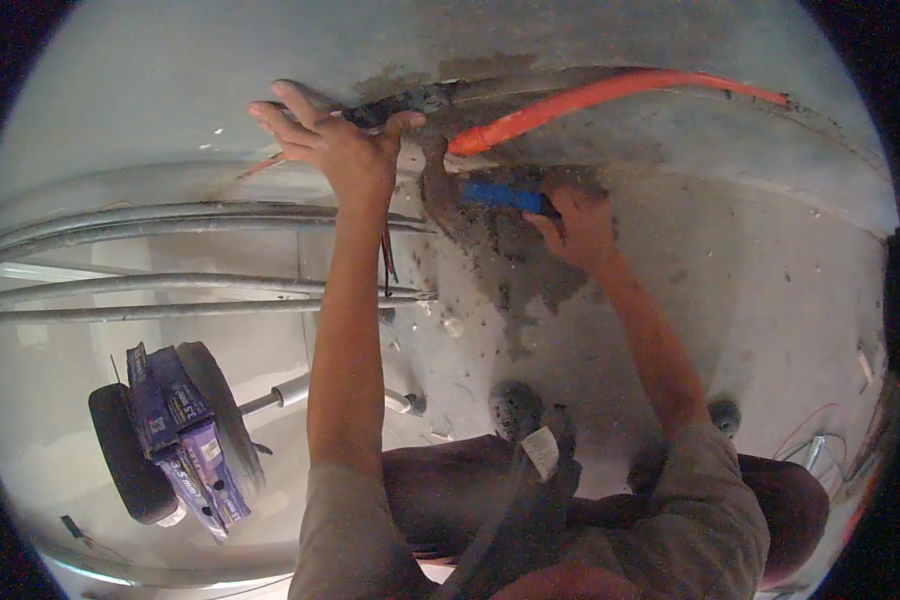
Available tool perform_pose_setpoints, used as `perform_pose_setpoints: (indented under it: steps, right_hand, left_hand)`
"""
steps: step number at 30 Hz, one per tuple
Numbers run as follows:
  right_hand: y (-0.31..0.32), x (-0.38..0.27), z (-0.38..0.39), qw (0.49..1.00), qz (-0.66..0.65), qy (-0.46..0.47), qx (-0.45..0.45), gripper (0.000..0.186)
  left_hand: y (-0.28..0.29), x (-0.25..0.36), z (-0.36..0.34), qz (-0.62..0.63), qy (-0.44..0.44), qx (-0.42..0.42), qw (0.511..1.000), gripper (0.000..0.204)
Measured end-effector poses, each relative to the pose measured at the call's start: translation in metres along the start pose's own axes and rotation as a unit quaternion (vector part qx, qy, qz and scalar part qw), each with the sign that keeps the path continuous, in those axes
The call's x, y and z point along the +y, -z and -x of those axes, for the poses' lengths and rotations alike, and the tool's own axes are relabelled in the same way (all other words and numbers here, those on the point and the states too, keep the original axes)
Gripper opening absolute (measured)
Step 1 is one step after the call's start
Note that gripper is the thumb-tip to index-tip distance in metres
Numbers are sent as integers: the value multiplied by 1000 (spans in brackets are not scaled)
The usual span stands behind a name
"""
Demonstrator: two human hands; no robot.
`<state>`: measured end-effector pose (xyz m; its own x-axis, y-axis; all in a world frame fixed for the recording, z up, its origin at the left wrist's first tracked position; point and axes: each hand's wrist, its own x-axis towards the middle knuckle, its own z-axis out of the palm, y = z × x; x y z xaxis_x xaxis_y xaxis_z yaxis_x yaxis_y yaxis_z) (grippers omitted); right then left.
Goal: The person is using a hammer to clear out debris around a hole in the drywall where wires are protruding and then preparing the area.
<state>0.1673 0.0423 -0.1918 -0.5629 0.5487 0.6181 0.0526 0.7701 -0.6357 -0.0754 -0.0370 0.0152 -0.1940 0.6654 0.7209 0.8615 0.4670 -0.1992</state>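
My left hand [345,150] is stretched forward with its fingers spread against the wall. Its thumb points toward a dark, mortar-smeared recess [400,105]. In my right hand [580,230] is a blue, bar-shaped tool [505,196], gripped at its black end; its exact kind does not show. The tool's far end meets a lump of wet grey-brown mortar [438,185] between my hands. An orange flexible conduit [570,105] comes out beside that mortar and runs off to the right along the wall.
Several grey conduits [170,230] run in from the left, with thin dark wires [389,260] by my left forearm. A black stool or wheel-like object [130,455] carries purple printed packages [195,430]. A round dark tool head [515,408] lies near my knees. Wet mortar stains [540,290] mark the surface.
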Motion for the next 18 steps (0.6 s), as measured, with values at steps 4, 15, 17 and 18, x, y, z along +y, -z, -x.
perform_pose_setpoints:
  steps: [4,15,17,18]
  right_hand:
    - [-2,-10,-12,997,11,-80,-7,35]
    - [-4,-3,-7,996,26,-81,-9,35]
    - [-5,-3,-7,997,25,-75,0,35]
    - [-5,-3,-7,997,24,-69,10,36]
  left_hand:
    - [0,-1,-1,10,-15,13,1000,118]
    - [-1,-1,0,-8,-13,5,1000,111]
    - [3,4,-1,-8,-2,-6,1000,111]
    - [4,7,-2,-13,4,-14,1000,120]
